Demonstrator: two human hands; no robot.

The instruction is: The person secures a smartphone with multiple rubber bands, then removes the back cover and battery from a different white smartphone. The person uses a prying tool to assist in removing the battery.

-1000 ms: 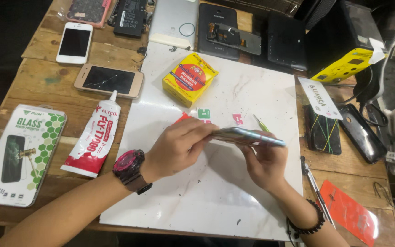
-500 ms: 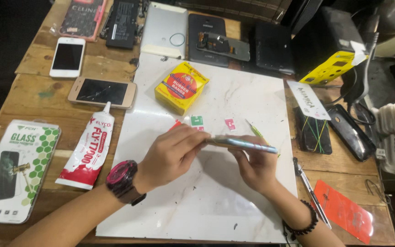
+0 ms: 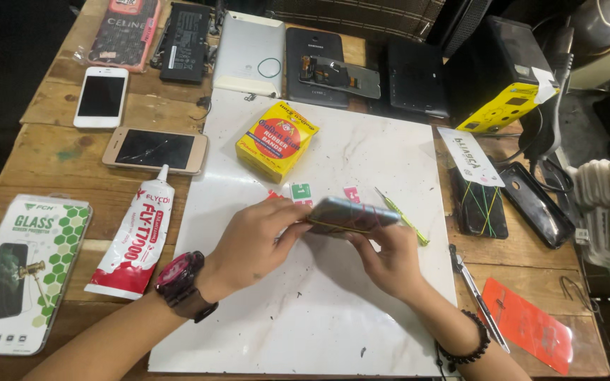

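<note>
A yellow box of rubber bands [image 3: 277,141] sits near the far edge of the white board [image 3: 361,317]. Off its left edge lies a white-and-red glue tube [image 3: 134,236], nozzle pointing away. Beyond that, a gold phone with a cracked screen [image 3: 154,149] and a white phone [image 3: 101,97]. At the bench's near left corner, a green screen-protector packet [image 3: 19,271]. An orange sheet [image 3: 531,326] lies near the right corner.

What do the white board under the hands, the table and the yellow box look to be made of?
White board: seems smooth stone or laminate, with faint grey veins and a slight sheen.
Table: bare wood, rough planks showing grain and gaps.
Yellow box: printed cardboard, judging by folded edges and a matte face.
Both hands hold a phone.
</note>
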